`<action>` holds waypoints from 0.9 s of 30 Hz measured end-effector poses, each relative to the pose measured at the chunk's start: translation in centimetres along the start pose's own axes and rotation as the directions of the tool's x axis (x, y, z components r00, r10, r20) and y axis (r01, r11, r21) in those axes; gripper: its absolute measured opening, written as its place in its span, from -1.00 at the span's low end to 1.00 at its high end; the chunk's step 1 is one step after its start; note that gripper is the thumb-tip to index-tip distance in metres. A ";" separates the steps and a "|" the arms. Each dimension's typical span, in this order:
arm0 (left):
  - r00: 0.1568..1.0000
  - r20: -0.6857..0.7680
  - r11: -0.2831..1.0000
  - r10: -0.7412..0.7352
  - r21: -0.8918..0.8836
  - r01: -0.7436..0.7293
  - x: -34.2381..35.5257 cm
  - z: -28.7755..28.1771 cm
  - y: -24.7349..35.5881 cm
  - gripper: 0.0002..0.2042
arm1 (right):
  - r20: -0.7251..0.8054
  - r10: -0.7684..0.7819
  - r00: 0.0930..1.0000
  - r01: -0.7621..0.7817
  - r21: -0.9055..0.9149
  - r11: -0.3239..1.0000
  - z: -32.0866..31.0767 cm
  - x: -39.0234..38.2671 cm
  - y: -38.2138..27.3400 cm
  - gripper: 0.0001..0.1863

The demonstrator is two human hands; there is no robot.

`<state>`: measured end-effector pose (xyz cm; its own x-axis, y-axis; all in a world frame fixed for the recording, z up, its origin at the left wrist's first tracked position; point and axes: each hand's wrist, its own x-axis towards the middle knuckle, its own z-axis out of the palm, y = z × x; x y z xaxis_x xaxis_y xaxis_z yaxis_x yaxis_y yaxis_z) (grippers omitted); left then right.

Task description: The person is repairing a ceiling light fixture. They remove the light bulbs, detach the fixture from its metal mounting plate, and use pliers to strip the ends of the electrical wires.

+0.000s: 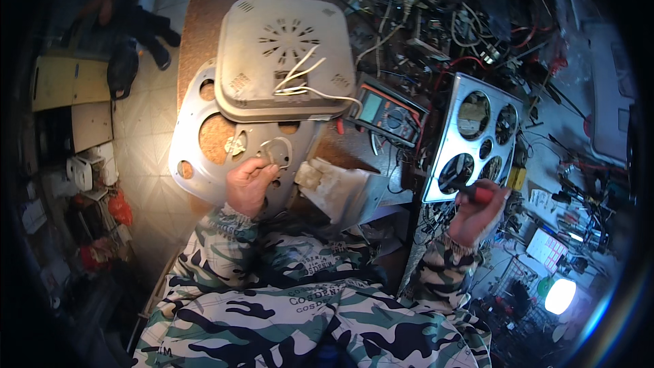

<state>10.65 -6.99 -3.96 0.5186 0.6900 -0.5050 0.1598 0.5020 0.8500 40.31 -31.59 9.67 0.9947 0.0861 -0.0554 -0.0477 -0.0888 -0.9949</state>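
My left hand (248, 185) pinches a thin pale wire (287, 152), which loops up above the fingertips. Under that hand lies a grey metal panel (180, 129) with round holes. Out to the right, my right hand (477, 215) is closed round a tool with a red and black handle (479, 194); its tip cannot be made out. It is in front of a shiny metal panel (446, 126) with round cutouts. A square beige vented housing (300, 24) rests partly on the grey panel, white wires (300, 78) coming out of it. Close by my left hand is a dirty white bracket-like piece (334, 187).
A multimeter (390, 112) with leads sits right of the housing. Tangled cables and parts (436, 20) crowd the far right. A bright lamp (560, 296) shines at lower right. Another person's dark-clothed legs (146, 34) show at upper left, beyond the wooden tabletop (197, 20).
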 end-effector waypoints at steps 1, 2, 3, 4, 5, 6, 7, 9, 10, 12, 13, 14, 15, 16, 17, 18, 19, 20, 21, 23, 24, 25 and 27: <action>0.999 -0.013 0.999 0.039 0.013 -0.039 0.0 0.4 0.2 -0.86 | -0.036 0.120 0.992 -0.120 -0.015 0.993 -1.3 0.4 1.1 -0.41; 0.997 -0.034 0.997 0.074 0.016 -0.074 -0.1 0.4 0.2 -0.86 | -0.063 0.235 0.970 -0.237 -0.035 0.971 -2.2 0.9 2.2 -0.42; 0.993 -0.004 0.985 0.119 0.124 -0.117 0.2 -0.2 -0.6 -0.87 | -0.097 0.309 0.946 -0.309 0.020 0.951 -3.4 0.8 4.8 -0.50; 0.993 -0.014 0.987 0.115 0.117 -0.112 0.2 0.1 -0.3 -0.87 | -0.089 0.327 0.941 -0.329 0.002 0.944 -3.4 0.6 6.9 -0.60; 0.993 -0.028 0.988 0.113 0.111 -0.109 0.1 0.3 0.3 -0.87 | -0.056 0.377 0.925 -0.373 0.073 0.925 -3.1 0.2 8.9 -0.66; 0.994 -0.020 0.988 0.109 0.110 -0.106 0.3 0.6 0.8 -0.88 | -0.034 0.457 0.889 -0.449 0.141 0.883 -3.6 -0.6 10.9 -0.69; 0.995 0.011 0.993 0.100 0.061 -0.100 0.2 0.7 1.1 -0.86 | 0.081 0.456 0.886 -0.463 0.149 0.874 -3.5 -1.1 12.4 -0.71; 0.994 -0.005 0.984 0.107 0.146 -0.105 -0.1 0.2 1.1 -0.86 | 0.209 0.519 0.829 -0.542 0.067 0.838 -1.7 -1.1 14.1 -0.73; 0.995 0.000 0.977 0.104 0.189 -0.102 0.1 0.1 1.1 -0.86 | 0.239 0.519 0.821 -0.543 0.046 0.838 -1.3 -1.2 15.6 -0.74; 0.988 0.016 0.959 0.153 0.240 -0.152 0.3 0.1 1.0 -0.87 | 0.355 0.489 0.797 -0.506 -0.050 0.861 -0.9 -0.3 17.2 -0.74; 0.986 0.022 0.946 0.168 0.277 -0.168 0.4 0.1 1.2 -0.87 | 0.417 0.471 0.777 -0.477 -0.097 0.873 -0.6 0.3 17.9 -0.73; 0.983 0.029 0.931 0.184 0.314 -0.183 0.4 0.1 1.3 -0.87 | 0.462 0.473 0.750 -0.483 -0.107 0.869 -0.3 0.7 18.3 -0.73; 0.984 0.010 0.936 0.178 0.306 -0.173 0.4 0.0 1.2 -0.87 | 0.504 0.474 0.721 -0.487 -0.118 0.866 0.0 1.0 18.7 -0.73; 0.984 -0.008 0.941 0.177 0.294 -0.167 0.5 0.0 0.9 -0.87 | 0.548 0.470 0.692 -0.485 -0.129 0.865 0.4 1.5 19.2 -0.73; 0.984 -0.026 0.946 0.176 0.281 -0.161 0.5 0.0 0.6 -0.87 | 0.563 0.449 0.694 -0.403 -0.213 0.890 0.6 1.7 20.0 -0.72; 0.983 -0.051 0.956 0.174 0.249 -0.156 0.6 0.1 0.4 -0.86 | 0.575 0.400 0.714 -0.243 -0.332 0.911 0.5 2.0 20.3 -0.71; 0.983 -0.078 0.965 0.168 0.215 -0.148 0.6 0.4 0.2 -0.86 | 0.591 0.352 0.725 -0.075 -0.442 0.894 0.7 2.2 19.6 -0.70; 0.982 -0.104 0.974 0.160 0.181 -0.140 0.5 0.6 0.1 -0.85 | 0.612 0.306 0.729 0.097 -0.534 0.840 0.9 2.4 19.0 -0.69; 0.980 -0.093 0.968 0.178 0.194 -0.157 0.5 0.4 0.1 -0.84 | 0.582 0.328 0.744 0.108 -0.590 0.800 1.3 2.3 18.2 -0.66; 0.976 -0.079 0.960 0.205 0.212 -0.184 0.6 0.4 -0.1 -0.84 | 0.607 0.269 0.747 0.231 -0.617 0.752 1.5 2.3 18.1 -0.66; 0.973 -0.073 0.955 0.218 0.221 -0.198 0.7 0.4 -0.1 -0.84 | 0.621 0.240 0.746 0.290 -0.628 0.722 1.6 2.4 18.0 -0.65; 0.976 -0.039 0.950 0.216 0.237 -0.201 0.6 0.1 -0.1 -0.85 | 0.605 0.309 0.733 0.216 -0.639 0.738 1.8 2.3 17.9 -0.63; 0.974 -0.066 0.955 0.215 0.221 -0.196 0.6 0.2 -0.4 -0.86 | 0.625 0.297 0.722 0.280 -0.655 0.702 1.9 2.6 18.2 -0.62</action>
<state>11.08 -6.84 -4.55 0.4841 0.8147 -0.3192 0.2371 0.2291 0.9441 41.85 -31.14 -8.73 0.6471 0.6565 -0.3878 0.3042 -0.6886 -0.6582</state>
